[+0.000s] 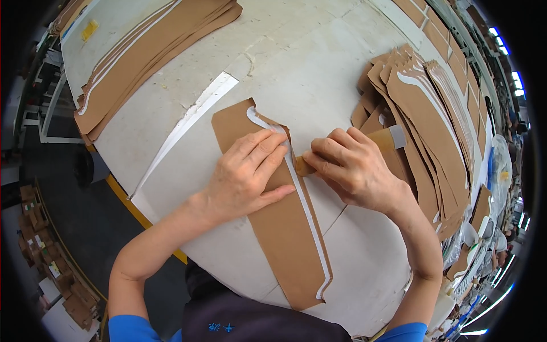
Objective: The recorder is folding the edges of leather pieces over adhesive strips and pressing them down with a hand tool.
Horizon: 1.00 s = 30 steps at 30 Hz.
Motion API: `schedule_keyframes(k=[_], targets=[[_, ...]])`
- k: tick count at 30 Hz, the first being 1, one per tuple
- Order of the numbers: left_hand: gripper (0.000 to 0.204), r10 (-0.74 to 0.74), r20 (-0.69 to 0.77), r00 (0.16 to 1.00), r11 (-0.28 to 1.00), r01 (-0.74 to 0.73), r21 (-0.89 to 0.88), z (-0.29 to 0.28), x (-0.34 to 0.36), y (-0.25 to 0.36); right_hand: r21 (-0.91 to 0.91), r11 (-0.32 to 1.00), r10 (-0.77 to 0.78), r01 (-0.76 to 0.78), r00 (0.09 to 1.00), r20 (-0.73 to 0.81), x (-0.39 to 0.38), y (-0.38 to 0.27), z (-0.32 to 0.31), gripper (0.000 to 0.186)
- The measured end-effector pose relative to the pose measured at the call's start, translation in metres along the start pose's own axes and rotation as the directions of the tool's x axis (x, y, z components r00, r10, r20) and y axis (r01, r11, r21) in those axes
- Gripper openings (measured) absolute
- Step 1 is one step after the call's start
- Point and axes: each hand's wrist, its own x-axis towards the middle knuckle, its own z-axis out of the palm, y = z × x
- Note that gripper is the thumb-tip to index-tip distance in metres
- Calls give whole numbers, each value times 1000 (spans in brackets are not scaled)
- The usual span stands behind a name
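A long brown panel (pixel 279 233), like leather or card, lies slantwise on the white worktable in front of me. A white strip (pixel 307 214) runs along its right edge, which is partly turned up near the top. My left hand (pixel 245 171) rests flat on the panel, fingers stretched out and fingertips on the strip. My right hand (pixel 353 165) is closed around a tan-yellow hand tool with a grey end (pixel 396 137). The tool's yellowish tip is at the panel's right edge, beside my left fingers; its exact kind is hidden by my grip.
Similar brown panels with white edging form a stack (pixel 154 45) at the far left and another stack (pixel 427 114) at the right. A white strip (pixel 194 119) lies on the worktable (pixel 296 57) left of the panel. Brown pieces fill a shelf (pixel 57 256) at lower left.
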Motion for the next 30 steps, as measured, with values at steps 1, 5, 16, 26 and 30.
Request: schedule_keyframes(k=[1,5,16,26,30], targets=[[66,-5,16,1000,1000,5,-12,0,-2,1,13,1000,-7,7,1000,-5,0,-1,1,34],[66,0,69,998,1000,1,-13,-8,-23,25,32,999,-16,17,1000,-23,-16,-30,7,38],[60,-31,38,999,1000,31,-2,-6,-31,33,32,999,1,-1,1000,-8,-12,-34,6,42],[60,-45,49,998,998,42,48,-9,-29,29,18,999,-25,26,999,-36,2,-22,8,34],[59,-54,31,998,998,52,42,-7,-29,29,3,1000,-31,31,1000,-6,7,-18,4,32]])
